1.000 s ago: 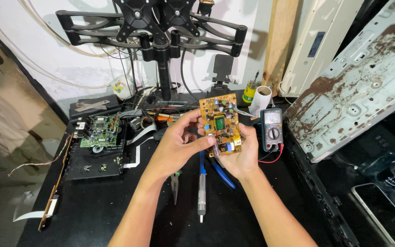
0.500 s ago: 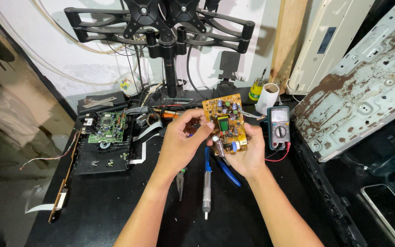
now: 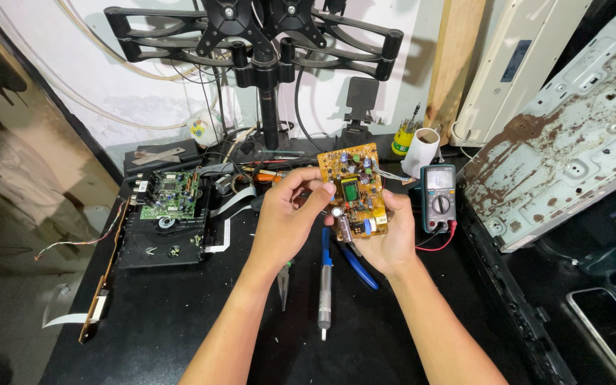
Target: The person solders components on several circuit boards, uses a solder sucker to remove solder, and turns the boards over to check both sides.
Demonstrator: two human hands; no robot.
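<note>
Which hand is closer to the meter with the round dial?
Right. The right hand sits just beside the multimeter, holding the yellow circuit board; the left hand is farther left.

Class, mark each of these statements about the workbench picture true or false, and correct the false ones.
1. Both hands hold the yellow circuit board. True.
2. The multimeter lies left of the green circuit board. False: it lies far to its right, beside the right hand.
3. The left hand grips the pliers. False: they lie on the black table.
4. A desoldering pump lies on the table between the forearms. True.
</note>
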